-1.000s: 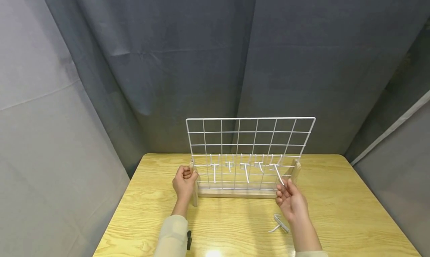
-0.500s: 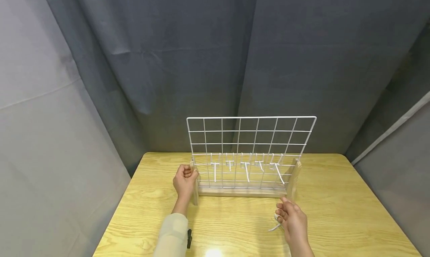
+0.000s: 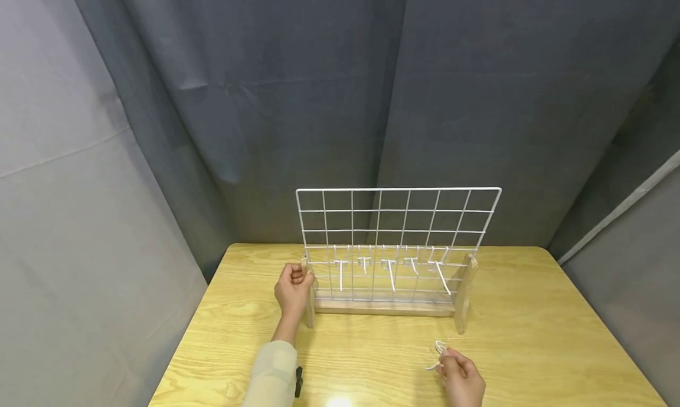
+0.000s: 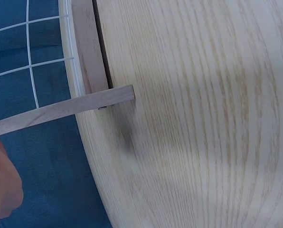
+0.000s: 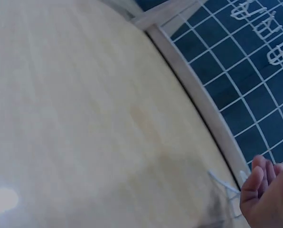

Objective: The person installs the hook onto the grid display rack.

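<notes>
A white wire grid rack stands upright on a wooden base, with several white wire hooks hung in a row across it. At its left side my left hand grips the wooden side post, thumb in front and fingers curled behind. The left wrist view shows that hand at the post's upper part. My right hand is low over the table in front of the rack, its thumb and fingers pinching a loose white wire hook. Part of this hook is hidden by the fingers.
The right wooden post stands between the rack and the right part of the wood-grain table. Behind the table hangs a dark grey curtain; lighter cloth panels close off the sides.
My right hand has left the rightmost hook on the grid, come down toward me and taken hold of the loose hook on the table. The left hand has stayed on the post.
</notes>
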A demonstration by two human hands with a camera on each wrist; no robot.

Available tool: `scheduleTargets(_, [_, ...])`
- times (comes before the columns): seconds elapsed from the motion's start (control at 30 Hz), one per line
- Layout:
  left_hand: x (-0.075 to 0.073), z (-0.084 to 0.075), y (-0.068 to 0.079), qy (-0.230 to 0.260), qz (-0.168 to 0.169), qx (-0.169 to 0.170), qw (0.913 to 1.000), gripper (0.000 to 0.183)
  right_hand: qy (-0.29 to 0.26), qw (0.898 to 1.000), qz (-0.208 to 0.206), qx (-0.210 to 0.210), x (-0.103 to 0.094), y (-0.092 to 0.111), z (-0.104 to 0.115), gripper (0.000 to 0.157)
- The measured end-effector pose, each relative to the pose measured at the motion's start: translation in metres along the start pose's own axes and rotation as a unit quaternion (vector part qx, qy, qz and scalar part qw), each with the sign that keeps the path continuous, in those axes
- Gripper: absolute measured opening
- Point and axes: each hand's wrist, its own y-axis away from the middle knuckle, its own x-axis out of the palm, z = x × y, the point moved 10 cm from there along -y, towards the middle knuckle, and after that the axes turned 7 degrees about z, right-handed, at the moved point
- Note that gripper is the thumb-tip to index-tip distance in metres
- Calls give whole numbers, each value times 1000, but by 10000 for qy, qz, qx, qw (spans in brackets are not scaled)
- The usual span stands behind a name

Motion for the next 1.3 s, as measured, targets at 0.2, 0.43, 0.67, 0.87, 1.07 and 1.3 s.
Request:
scheduleTargets(0.2, [1, 1, 1, 49, 32, -36, 10000, 17, 247, 9993, -237, 131, -3, 4, -23, 52])
scheduleTargets(0.43, [1, 1, 0, 97, 28, 5, 9999, 18, 142, 9986, -295, 414, -2, 7, -40, 54])
scheduleTargets(0.67, [0, 0, -1, 91, 20, 35, 10000, 17, 702, 9968, -332, 176, 0, 1, -39, 51])
scheduleTargets(0.87, [2, -1, 1, 136, 21, -11, 9999, 17, 1688, 9847, -427, 42, -1, -6, -35, 52])
scheduleTargets(1.07, [4, 0, 2, 207, 64, -101, 9997, 18, 2391, 9703, -356, -17, 2, -13, -35, 62])
scheduleTargets(1.3, [2, 2, 1, 273, 22, -102, 9996, 18, 2707, 9619, -325, -184, 6, -15, -32, 60])
